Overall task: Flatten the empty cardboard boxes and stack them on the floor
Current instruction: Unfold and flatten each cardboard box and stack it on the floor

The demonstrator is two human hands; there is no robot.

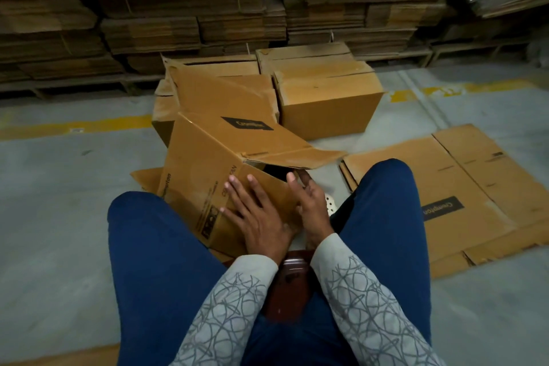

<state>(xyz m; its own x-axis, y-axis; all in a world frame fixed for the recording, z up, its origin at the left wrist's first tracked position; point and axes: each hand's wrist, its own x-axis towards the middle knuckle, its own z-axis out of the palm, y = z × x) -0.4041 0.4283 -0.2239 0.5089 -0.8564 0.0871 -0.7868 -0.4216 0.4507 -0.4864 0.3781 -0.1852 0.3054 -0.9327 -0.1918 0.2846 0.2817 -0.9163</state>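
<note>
Where: a grey concrete warehouse floor [59, 217] crossed by a worn yellow line [89, 122], seen from above the knees of a seated person in blue trousers [154, 261].
Box being handled: a brown Crompton box [208, 163], still in its box shape, sits tilted on the floor between the person's knees. Its open end faces right and one flap [306, 156] sticks out sideways.
Left hand: the left hand [255, 214] lies flat on the box's near side panel, fingers straight and spread, gripping nothing.
Right hand: the right hand [310, 202] is open at the box's open end, palm turned to the cardboard. Its fingertips [291, 178] reach up to the edge beneath the flap (actual contact cannot be made out).
Stack: flattened boxes [469, 187] lie on the floor just beyond the right knee, a printed panel facing up.
Behind: closed boxes [326, 101] stand behind the tilted one, beside a crumpled open box [219, 92].
Seat: a brown stool [292, 282] shows between the thighs.
Sleeves: grey sleeves [225, 315] with a looping line pattern.
Backdrop: tall stacks of flat cardboard [148, 24] on low pallets.
</note>
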